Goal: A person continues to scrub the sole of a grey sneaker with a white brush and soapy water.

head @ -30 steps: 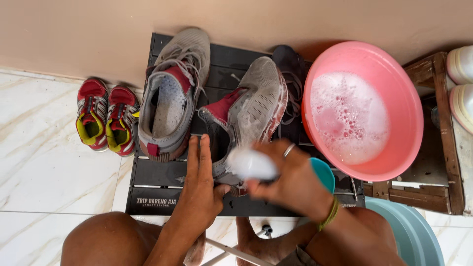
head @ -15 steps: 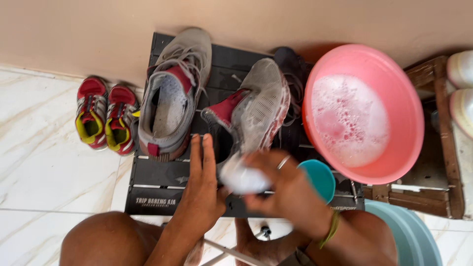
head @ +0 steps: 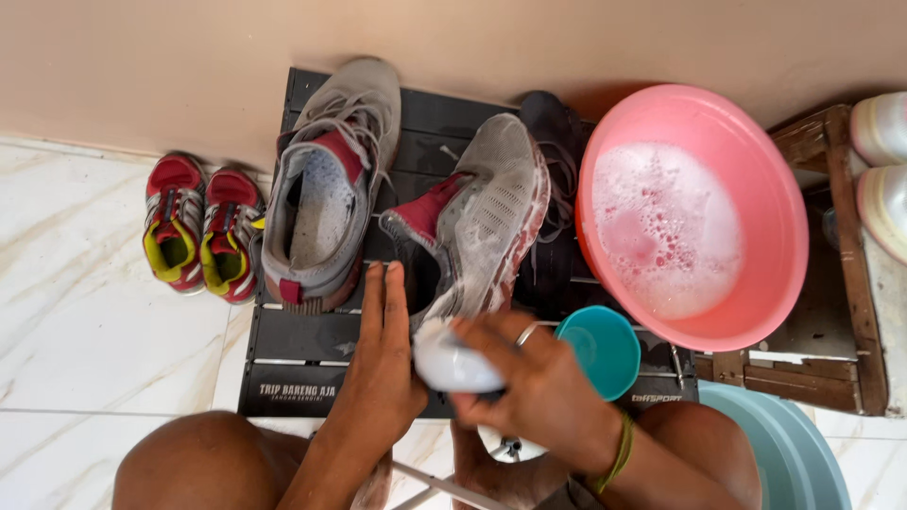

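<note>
At the lower centre of the frame, the right hand (head: 534,382) grips a white brush (head: 453,364) against the heel of a soapy grey shoe (head: 491,222) lying on a black slatted desk (head: 302,354). The left hand (head: 383,364) lies flat, fingers straight, holding nothing, beside the heel. A pink basin (head: 784,236) of suds sits to the right.

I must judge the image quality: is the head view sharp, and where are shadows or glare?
Head view: even, soft daylight; the grey shoe and pink basin are sharp; the right hand and its white brush are slightly motion-blurred; mild sheen on the marble floor; soft shadow behind the basin.
</note>
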